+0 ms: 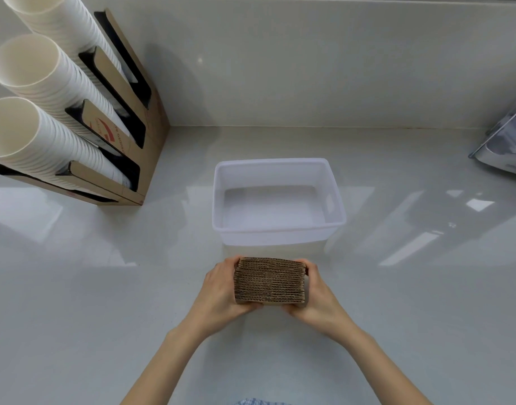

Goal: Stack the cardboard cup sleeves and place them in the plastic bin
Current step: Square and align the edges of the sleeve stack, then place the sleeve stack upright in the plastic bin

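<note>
A tight stack of brown corrugated cardboard cup sleeves (269, 280) is held between both hands, edges up, just in front of the bin. My left hand (220, 290) grips its left end and my right hand (315, 293) grips its right end. The white translucent plastic bin (337, 200) stands on the counter right behind the stack and has nothing inside. Whether the stack rests on the counter or hangs just above it I cannot tell.
A cardboard cup dispenser (128, 135) with three tilted columns of white paper cups (31, 83) stands at the back left. A clear plastic object (505, 144) sits at the right edge. A pale wall runs behind the glossy counter (104, 287).
</note>
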The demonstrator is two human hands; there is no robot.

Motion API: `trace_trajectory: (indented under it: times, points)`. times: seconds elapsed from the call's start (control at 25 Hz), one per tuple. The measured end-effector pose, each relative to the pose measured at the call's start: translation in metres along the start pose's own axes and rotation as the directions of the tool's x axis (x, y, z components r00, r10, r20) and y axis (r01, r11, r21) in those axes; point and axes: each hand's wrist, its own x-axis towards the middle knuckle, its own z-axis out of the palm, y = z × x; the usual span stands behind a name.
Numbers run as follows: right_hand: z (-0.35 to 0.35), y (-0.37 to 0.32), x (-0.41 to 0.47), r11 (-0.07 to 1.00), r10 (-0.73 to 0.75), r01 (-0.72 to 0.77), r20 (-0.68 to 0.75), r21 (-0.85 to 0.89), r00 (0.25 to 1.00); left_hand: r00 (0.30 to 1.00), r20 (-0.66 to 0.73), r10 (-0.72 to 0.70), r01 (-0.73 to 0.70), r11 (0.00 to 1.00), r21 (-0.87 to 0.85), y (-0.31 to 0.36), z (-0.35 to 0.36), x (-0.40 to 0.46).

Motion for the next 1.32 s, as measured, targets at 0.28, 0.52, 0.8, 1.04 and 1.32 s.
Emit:
trace_trajectory:
  times: [0.28, 0.52, 0.8, 1.04, 1.32]
  points:
    - [-0.004, 0.003, 0.004, 0.996, 0.056, -0.049, 0.095, -0.078, 0.994, 0.968, 0.245, -0.05, 0.052, 0.999, -0.002, -0.016, 0.0, 0.002]
    - [-0.008, -0.014, -0.003, 0.999, 0.018, -0.016, 0.034, -0.047, 0.999, 0.984, 0.166, -0.061, 0.074, 0.995, -0.074, -0.023, 0.004, 0.001]
    - [-0.017, -0.017, -0.007, 0.987, 0.086, -0.099, 0.105, 0.125, 0.991, 0.976, 0.2, -0.089, 0.133, 0.966, -0.22, -0.017, -0.001, -0.001]
    - [-0.043, -0.037, -0.007, 0.868, 0.077, -0.155, 0.18, 0.473, 0.981, 0.962, 0.256, -0.094, 0.203, 0.874, -0.441, 0.014, -0.021, 0.001]
    - [-0.049, -0.069, 0.017, 0.71, 0.124, -0.112, 0.033, 0.695, 0.992, 0.981, 0.102, -0.162, 0.189, 0.732, -0.655, 0.041, -0.025, 0.016]
